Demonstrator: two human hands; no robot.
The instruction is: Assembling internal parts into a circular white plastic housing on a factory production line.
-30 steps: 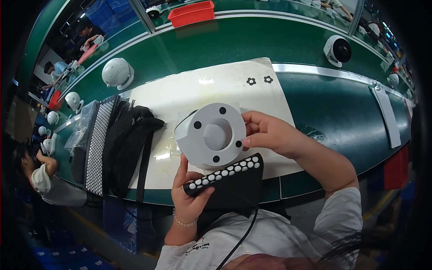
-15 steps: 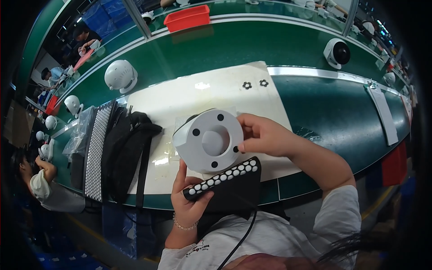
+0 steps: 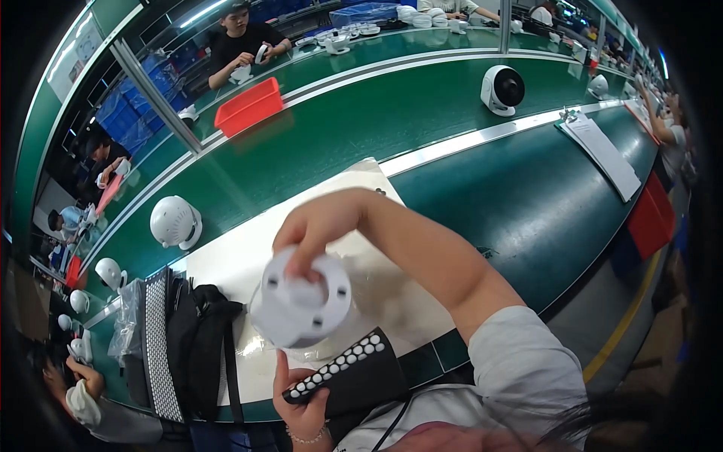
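A white rounded camera with a ring-shaped base (image 3: 290,324), blurred by motion, is held over the cream sheet (image 3: 215,256) with its base facing up. Dark round spots sit on the ring. My right hand (image 3: 320,226) reaches over it from above, its fingers bent into the ring's opening; some fingertips are hidden. Between thumb and fingers, my left hand (image 3: 301,399) grips a black sheet with white round spots (image 3: 361,380). Its raised index finger meets the camera's lower edge.
Black bags (image 3: 199,339) and a white-dotted black strip (image 3: 160,346) lie at the left. More white cameras stand along the green belt, one (image 3: 175,222) at left and one (image 3: 503,89) at right. A clipboard (image 3: 602,154) lies right; a red bin (image 3: 248,105) stands beyond, near co-workers.
My right hand has gone from the ring's right edge to over its opening. The camera has shifted and tilted. The whole view has turned, bringing a far co-worker into sight.
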